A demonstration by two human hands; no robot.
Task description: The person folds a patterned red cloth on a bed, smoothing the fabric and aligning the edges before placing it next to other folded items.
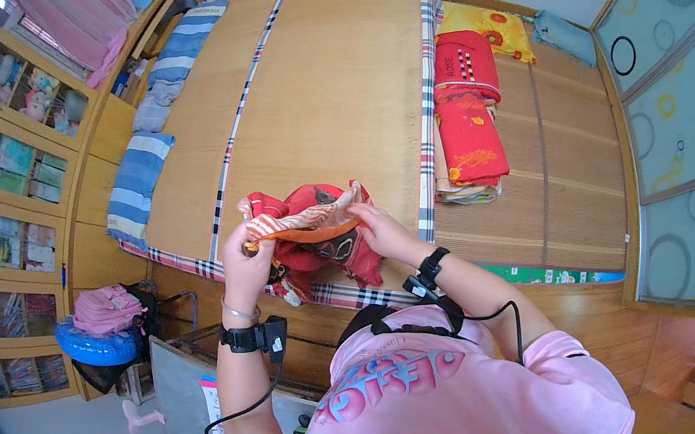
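Observation:
Both of my hands hold up a red patterned piece of cloth (342, 248) above the near edge of the bed mat (328, 97). My left hand (244, 254) pinches one end of its orange-edged, striped rim. At the other end of that rim, my right hand (383, 228) grips the fabric. Between the hands the rim sags slightly, and the rest hangs in loose folds with dark printed patches. Its lower part hangs near the mat's plaid border; whether it rests there I cannot tell. The folds keep its full shape hidden.
Striped pillows (137, 182) line the bed's left side. On the right, folded red bedding (471, 136) lies on a slatted mat (558, 170). A grey table (188, 392) stands close at my left, near a pink backpack (106, 309) on a blue inflatable ring (98, 345).

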